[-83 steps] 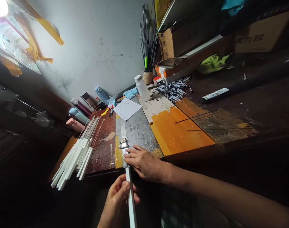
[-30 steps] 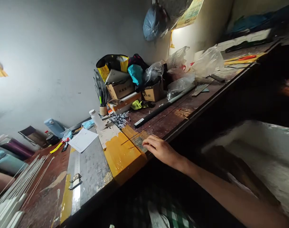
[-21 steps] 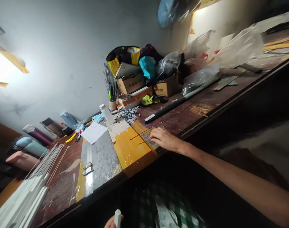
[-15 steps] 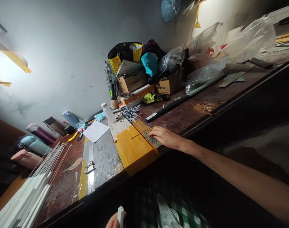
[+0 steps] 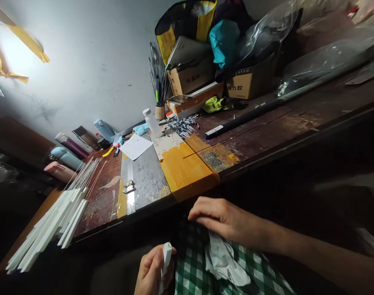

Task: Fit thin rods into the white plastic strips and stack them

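Low at the front, my left hand [image 5: 153, 268] is closed around a slim white square-sided bar [image 5: 167, 255], its end pointing up. My right hand [image 5: 213, 215] hovers off the table's front edge, to the right of the bar and apart from it. Its fingers are curled together; whatever they pinch, if anything, is lost against the dark background. Below that hand a crumpled white cloth [image 5: 225, 262] lies on green checked fabric [image 5: 189, 270] over the lap. On the table, a thin dark rod [image 5: 202, 151] crosses the yellow-taped board [image 5: 187, 170].
White bars with thin rods [image 5: 48, 229] overhang the table's left front edge. A steel ruler [image 5: 130, 200] bears a small metal piece [image 5: 129, 187]. Behind stand a white bottle [image 5: 153, 125], a pile of small black-and-white pieces [image 5: 183, 125], a black tube [image 5: 232, 125] and cardboard boxes [image 5: 240, 86].
My right hand has left the rods on the taped board and come down toward the lap, near my left hand. My left hand with the white bar has risen further into view.
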`<action>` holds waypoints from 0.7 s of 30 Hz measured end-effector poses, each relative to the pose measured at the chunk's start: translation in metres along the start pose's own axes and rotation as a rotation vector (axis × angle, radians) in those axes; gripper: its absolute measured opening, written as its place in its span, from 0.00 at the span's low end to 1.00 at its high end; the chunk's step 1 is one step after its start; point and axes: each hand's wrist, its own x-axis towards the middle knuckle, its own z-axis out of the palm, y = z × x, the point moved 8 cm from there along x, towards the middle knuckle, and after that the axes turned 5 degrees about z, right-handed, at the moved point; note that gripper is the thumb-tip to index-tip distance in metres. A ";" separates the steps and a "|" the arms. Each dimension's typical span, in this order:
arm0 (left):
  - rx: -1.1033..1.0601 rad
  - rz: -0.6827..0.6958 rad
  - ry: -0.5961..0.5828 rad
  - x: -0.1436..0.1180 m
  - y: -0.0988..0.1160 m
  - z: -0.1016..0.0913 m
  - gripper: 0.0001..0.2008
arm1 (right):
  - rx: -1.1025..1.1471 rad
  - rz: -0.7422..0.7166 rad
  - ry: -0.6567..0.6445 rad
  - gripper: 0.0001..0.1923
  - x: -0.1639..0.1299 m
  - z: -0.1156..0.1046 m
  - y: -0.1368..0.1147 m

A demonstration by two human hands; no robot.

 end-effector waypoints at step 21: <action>0.377 0.572 0.467 -0.031 0.042 -0.001 0.08 | 0.912 0.815 -0.252 0.03 -0.047 0.128 0.045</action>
